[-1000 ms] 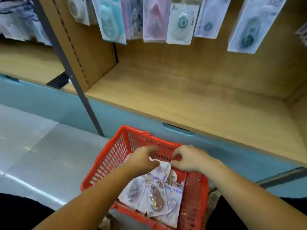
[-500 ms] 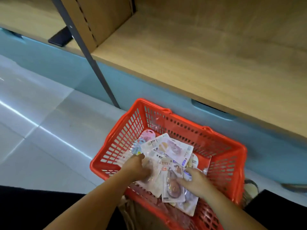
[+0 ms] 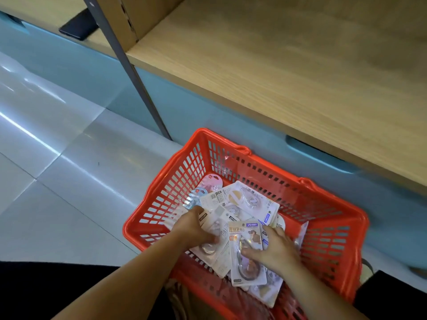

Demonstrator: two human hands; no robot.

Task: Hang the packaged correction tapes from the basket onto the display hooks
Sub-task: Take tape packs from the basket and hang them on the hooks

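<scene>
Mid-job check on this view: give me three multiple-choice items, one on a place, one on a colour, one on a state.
1. Where are the packs?
A. in the basket
B. on the shelf
C. on the floor

2. What colour is the basket?
A. blue
B. red
C. grey

3. What is the right hand doing?
A. gripping the rim
B. hanging empty
C. holding one of the packs

Key:
1 A: the packs lie piled inside the basket's walls.
2 B: its mesh walls and rim are red.
3 C: its thumb and fingers pinch one pack in the pile.
</scene>
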